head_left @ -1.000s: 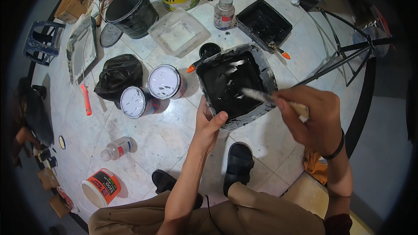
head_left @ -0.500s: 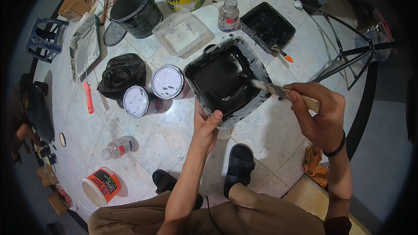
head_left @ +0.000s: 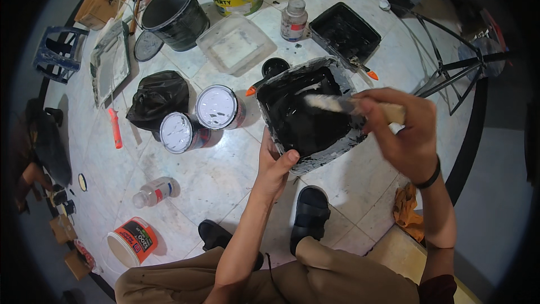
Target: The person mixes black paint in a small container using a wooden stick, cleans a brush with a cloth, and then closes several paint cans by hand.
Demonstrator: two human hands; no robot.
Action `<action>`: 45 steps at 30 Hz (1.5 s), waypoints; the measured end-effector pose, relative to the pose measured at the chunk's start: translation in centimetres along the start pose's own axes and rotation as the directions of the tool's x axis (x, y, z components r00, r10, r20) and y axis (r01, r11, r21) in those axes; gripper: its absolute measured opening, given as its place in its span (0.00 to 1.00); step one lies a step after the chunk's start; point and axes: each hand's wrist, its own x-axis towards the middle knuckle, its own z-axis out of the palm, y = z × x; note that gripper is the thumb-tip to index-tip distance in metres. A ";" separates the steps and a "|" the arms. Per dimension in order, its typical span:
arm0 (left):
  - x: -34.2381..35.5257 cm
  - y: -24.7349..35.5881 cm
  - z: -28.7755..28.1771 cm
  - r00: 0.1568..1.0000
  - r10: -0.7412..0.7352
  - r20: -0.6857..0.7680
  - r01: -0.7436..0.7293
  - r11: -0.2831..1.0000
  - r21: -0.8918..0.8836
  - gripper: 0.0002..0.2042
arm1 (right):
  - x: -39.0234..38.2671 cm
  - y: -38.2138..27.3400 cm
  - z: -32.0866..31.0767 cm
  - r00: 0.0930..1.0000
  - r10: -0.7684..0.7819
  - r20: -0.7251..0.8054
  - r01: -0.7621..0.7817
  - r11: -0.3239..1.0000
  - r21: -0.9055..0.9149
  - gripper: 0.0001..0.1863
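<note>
My left hand point(head_left: 275, 169) grips the near left corner of a squarish plastic tub point(head_left: 332, 155), its thumb over the outer wall. Glossy black paint point(head_left: 306, 121) lies inside, and dried grey and black smears coat the walls. The tub is tilted. In my right hand point(head_left: 402, 135) is a paintbrush point(head_left: 332, 103) with a wooden handle, blurred by motion. Its pale end hangs over the paint; contact cannot be made out. Just behind the tub sits a small round black container point(head_left: 275, 67), with an orange-tipped handle point(head_left: 251, 91) showing at the tub's left side.
Two lidded paint cans point(head_left: 217, 107) and a black plastic bag point(head_left: 160, 98) stand left. Behind are a dark bucket point(head_left: 174, 17), a clear tray point(head_left: 236, 45), a bottle point(head_left: 294, 19) and a black paint tray point(head_left: 346, 34). An orange tub point(head_left: 135, 239) lies near left; a metal stand point(head_left: 444, 67) is right.
The tub has shifted right and slightly nearer, uncovering the round black container. The brush has swung left over the paint, and the paint surface has changed shape.
</note>
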 end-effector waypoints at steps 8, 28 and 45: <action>0.2 0.9 -0.7 1.000 0.013 -0.013 -0.013 1.000 0.025 0.54 | -2.0 -3.8 -0.9 0.980 -0.070 0.188 0.115 0.965 -0.237 0.08; 0.0 0.4 -0.5 0.997 -0.061 0.037 0.061 0.998 0.021 0.54 | -0.5 -4.1 0.9 0.945 -0.164 0.283 0.260 0.902 -0.344 0.11; 0.6 0.9 -1.5 0.999 -0.040 0.022 0.039 0.998 0.054 0.57 | -0.6 -4.4 -0.4 0.949 -0.105 0.298 0.199 0.931 -0.305 0.11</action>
